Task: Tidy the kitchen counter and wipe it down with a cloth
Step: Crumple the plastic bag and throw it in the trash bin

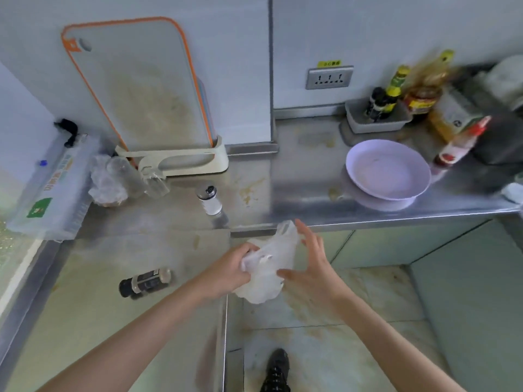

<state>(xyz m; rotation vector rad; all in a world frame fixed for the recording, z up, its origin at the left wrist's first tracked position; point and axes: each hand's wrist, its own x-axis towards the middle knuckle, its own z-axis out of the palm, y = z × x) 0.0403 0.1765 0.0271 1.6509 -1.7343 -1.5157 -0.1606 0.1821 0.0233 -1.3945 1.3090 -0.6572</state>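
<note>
The plastic bag [266, 267] is bunched in the left hand [229, 274], right hand [310, 264] fingers spread against it: tidying underway, likely binning next, wiping later.

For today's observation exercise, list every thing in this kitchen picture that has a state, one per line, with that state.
Left hand: grips the plastic bag.
Right hand: fingers straight, touching the bag.
Plastic bag: crumpled, held off the counter edge.
Dark shaker: lying on its side.
White shaker: upright, capped.
Bowl: upright, looks empty.
Cutting board: standing in its holder.
Counter: stained.
Red-capped bottle: upright, capped.
</note>
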